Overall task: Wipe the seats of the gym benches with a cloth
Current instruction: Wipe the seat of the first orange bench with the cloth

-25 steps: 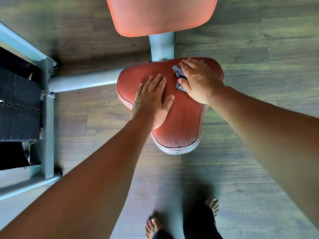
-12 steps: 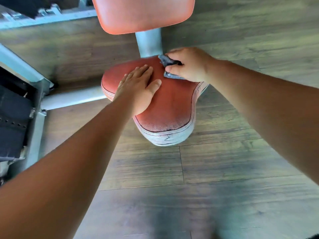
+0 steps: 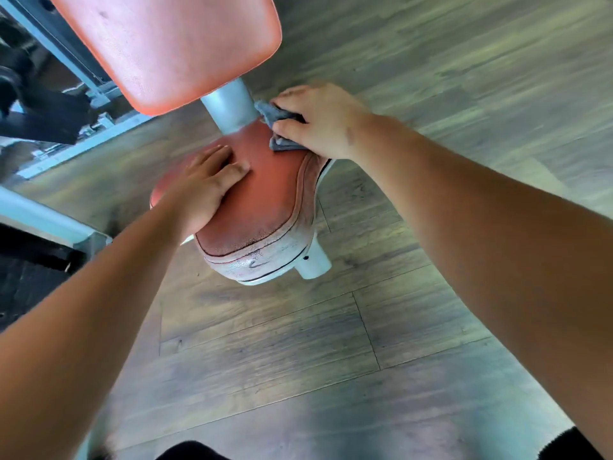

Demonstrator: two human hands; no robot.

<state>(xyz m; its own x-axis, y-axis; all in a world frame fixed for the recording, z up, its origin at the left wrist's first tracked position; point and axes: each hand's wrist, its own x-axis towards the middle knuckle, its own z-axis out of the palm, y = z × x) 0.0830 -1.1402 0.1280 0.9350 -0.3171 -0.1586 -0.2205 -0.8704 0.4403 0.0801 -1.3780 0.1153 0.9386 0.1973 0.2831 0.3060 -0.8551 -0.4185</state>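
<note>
A worn red gym seat (image 3: 265, 210) with a cracked whitish front edge sits in the middle of the view. My left hand (image 3: 205, 187) lies flat on its left half, fingers straight. My right hand (image 3: 318, 121) grips a small grey cloth (image 3: 277, 127) at the seat's far right corner, beside the grey post (image 3: 229, 107) that carries the red back pad (image 3: 172, 44). Most of the cloth is hidden under my fingers.
Grey machine frame bars (image 3: 49, 220) and a black weight stack (image 3: 26, 277) stand at the left. A short grey tube (image 3: 313, 263) sticks out under the seat's front right. Wood-plank floor (image 3: 298, 343) surrounds the seat.
My view has tilted and moved closer. My right hand has slid the cloth toward the seat's far corner next to the post. The left hand has stayed flat on the seat.
</note>
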